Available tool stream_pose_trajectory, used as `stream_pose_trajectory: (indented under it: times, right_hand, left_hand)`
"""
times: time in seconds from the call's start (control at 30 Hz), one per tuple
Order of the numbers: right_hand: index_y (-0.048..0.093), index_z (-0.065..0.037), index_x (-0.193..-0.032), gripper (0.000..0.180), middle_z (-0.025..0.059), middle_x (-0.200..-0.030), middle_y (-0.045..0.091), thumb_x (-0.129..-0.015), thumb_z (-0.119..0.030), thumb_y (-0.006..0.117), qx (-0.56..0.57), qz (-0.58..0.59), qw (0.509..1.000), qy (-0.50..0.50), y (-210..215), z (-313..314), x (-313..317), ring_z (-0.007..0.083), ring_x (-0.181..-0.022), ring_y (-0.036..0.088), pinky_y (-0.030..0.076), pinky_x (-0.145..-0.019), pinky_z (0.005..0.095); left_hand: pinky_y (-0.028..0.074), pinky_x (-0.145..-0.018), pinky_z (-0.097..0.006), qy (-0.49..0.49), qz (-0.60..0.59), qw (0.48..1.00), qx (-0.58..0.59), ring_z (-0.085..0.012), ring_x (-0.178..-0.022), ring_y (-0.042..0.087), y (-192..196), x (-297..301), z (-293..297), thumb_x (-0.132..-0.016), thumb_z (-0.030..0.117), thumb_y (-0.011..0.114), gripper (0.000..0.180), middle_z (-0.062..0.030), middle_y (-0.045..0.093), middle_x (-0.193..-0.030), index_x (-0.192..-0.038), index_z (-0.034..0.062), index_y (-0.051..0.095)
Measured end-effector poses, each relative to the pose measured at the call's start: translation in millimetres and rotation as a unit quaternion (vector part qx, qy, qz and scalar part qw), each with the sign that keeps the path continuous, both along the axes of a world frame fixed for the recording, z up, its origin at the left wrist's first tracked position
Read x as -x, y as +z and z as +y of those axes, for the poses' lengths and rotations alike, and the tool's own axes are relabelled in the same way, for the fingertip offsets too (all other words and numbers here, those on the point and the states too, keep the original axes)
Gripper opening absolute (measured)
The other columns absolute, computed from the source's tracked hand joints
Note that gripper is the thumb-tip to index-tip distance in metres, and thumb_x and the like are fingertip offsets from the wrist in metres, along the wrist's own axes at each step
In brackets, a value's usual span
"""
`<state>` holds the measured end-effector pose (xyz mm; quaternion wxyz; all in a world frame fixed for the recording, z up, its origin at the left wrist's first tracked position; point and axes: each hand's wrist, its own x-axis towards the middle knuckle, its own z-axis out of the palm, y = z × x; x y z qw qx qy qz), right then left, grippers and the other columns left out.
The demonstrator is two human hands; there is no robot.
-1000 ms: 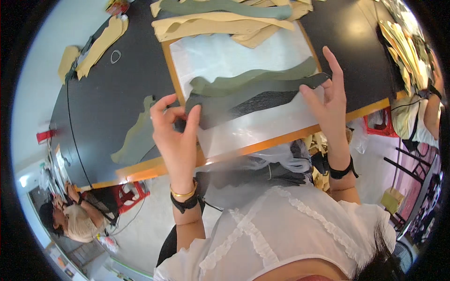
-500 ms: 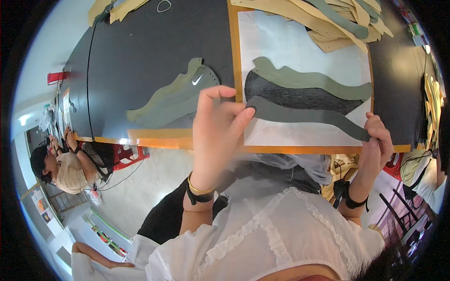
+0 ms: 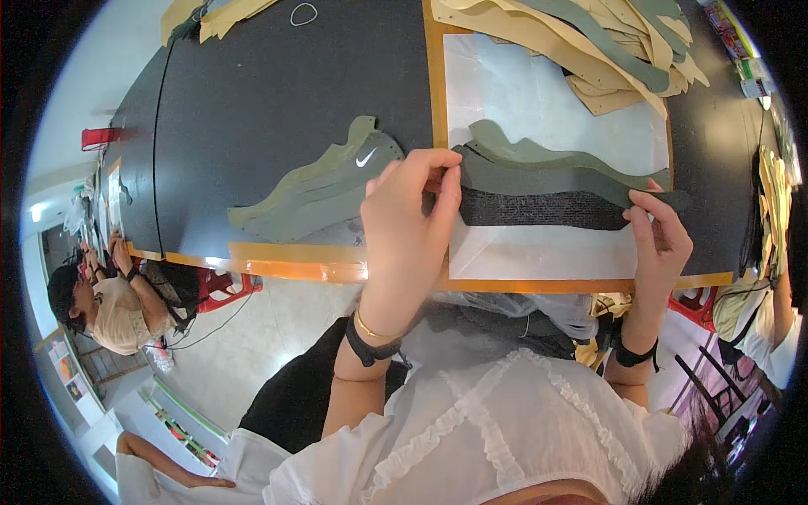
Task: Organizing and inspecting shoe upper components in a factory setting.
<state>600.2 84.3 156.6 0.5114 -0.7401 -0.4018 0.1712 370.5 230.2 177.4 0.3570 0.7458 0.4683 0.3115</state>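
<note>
Two hands on one part. Left hand: thumb and forefinger nearly together, pinching the left end of the dark grey strip; remaining fingers curled in. Right hand: thumb and forefinger close together on the same strip near its right end, strip tip running out past the fingers.

The strip lies lengthwise between the hands, lower edge over the black ribbed piece, upper edge against or over the olive piece; can't tell which there. Ribbed piece shows below the strip, olive piece above it. All of this is over the white sheet, which lies on the brown-edged board.

Far end of the board: loose pile of tan and green cut pieces, partly over the sheet.

Left of the board, on the black table: layered grey-olive piece with a small white curved mark, just beside the left hand. Further off, near the top: white loop, then more tan pieces.

Both wrists carry black bands; the left also has a gold bracelet.

Beyond: co-worker at the table's left, by a red stool. Tan stack at far right, partly cut by the fisheye rim.
</note>
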Motion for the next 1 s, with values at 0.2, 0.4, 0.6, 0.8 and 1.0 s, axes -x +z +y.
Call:
stream_pose_trajectory:
  times: [0.2, 0.4, 0.6, 0.8, 1.0]
  right_hand:
    - [0.075, -0.008, -0.098, 0.021, 0.0056, -0.078, 0.07, -0.08, 0.0, 0.068, 0.033, -0.19, 0.981, 0.018, 3, 0, 1, 0.0149, -0.076, 0.063, 0.045, -0.096, 0.033]
    - [0.074, -0.01, -0.102, 0.02, 0.0058, -0.083, 0.066, -0.084, -0.005, 0.065, 0.04, -0.096, 0.993, -0.05, -2, -5, -21, 0.0178, -0.081, 0.059, 0.044, -0.074, 0.0277]
    - [0.075, -0.009, -0.096, 0.018, 0.0044, -0.09, 0.068, -0.081, -0.002, 0.066, 0.029, -0.204, 0.977, -0.052, -4, -15, -44, 0.0204, -0.086, 0.06, 0.046, -0.081, 0.0321]
    - [0.075, -0.008, -0.091, 0.015, 0.003, -0.092, 0.069, -0.078, -0.002, 0.07, 0.021, -0.157, 0.985, -0.066, -9, -22, -44, 0.0204, -0.087, 0.061, 0.05, -0.077, 0.0324]
    - [0.075, -0.008, -0.095, 0.016, 0.0056, -0.094, 0.07, -0.081, -0.005, 0.07, 0.01, -0.145, 0.988, -0.052, -16, -23, -43, 0.0198, -0.088, 0.063, 0.05, -0.076, 0.0311]
  left_hand:
    - [0.049, -0.071, -0.026, -0.024, 0.067, 0.996, -0.059, -0.0127, -0.075, 0.063, -9, -7, 5, -0.087, 0.004, 0.066, 0.014, -0.0095, 0.07, -0.086, -0.101, 0.0009, 0.069]
    - [0.045, -0.071, -0.023, -0.014, 0.023, 1.0, 0.01, -0.0091, -0.078, 0.057, -21, -13, 12, -0.092, 0.003, 0.062, 0.011, -0.0052, 0.067, -0.088, -0.1, -0.0022, 0.068]
    - [0.042, -0.074, -0.02, -0.005, 0.023, 0.997, 0.072, -0.0064, -0.082, 0.053, -15, -14, 9, -0.096, 0.011, 0.061, 0.016, 0.0001, 0.064, -0.091, -0.103, -0.0022, 0.067]
    - [0.042, -0.074, -0.022, 0.001, 0.052, 0.998, 0.044, -0.008, -0.081, 0.054, -14, -18, 5, -0.095, 0.014, 0.062, 0.017, -0.001, 0.065, -0.09, -0.099, -0.0015, 0.069]
    - [0.043, -0.081, -0.024, -0.022, -0.095, 0.994, 0.049, -0.0101, -0.089, 0.055, -23, 3, 5, -0.098, 0.011, 0.057, 0.022, -0.002, 0.062, -0.1, -0.119, 0.0041, 0.059]
